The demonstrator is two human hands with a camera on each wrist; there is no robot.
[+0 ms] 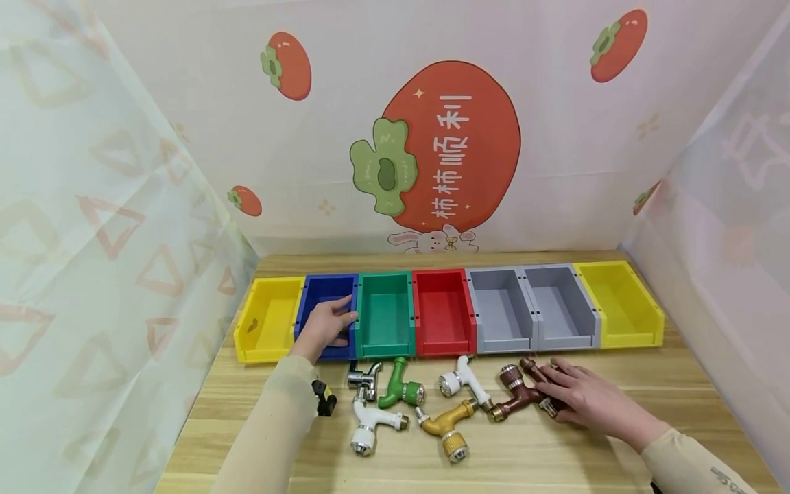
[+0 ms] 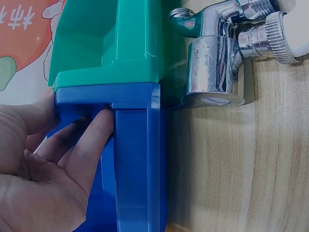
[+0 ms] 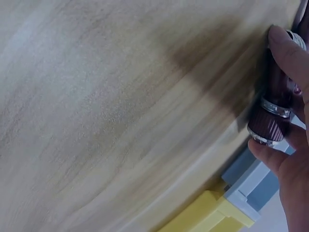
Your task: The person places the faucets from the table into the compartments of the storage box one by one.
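Observation:
In the head view my left hand (image 1: 324, 324) reaches into the blue bin (image 1: 330, 287). The left wrist view shows fingertips (image 2: 104, 116) against the inner face of its side wall, the thumb at the wall's edge beside the green bin (image 2: 106, 71); together they grip the wall. My right hand (image 1: 586, 398) holds a dark red faucet (image 3: 277, 87), mostly covered in the head view. In the right wrist view one digit lies at its ribbed knob and another near its threaded end. A second dark red faucet (image 1: 520, 396) lies just left of that hand.
A yellow bin (image 1: 249, 351), red bin (image 1: 443, 298), two grey bins (image 1: 500, 305) and another yellow bin (image 1: 623, 309) continue the row. Before them lie a chrome faucet (image 2: 210, 63), green faucet (image 1: 393, 391), white faucets (image 1: 373, 415) and a golden faucet (image 1: 447, 422). Printed walls stand around.

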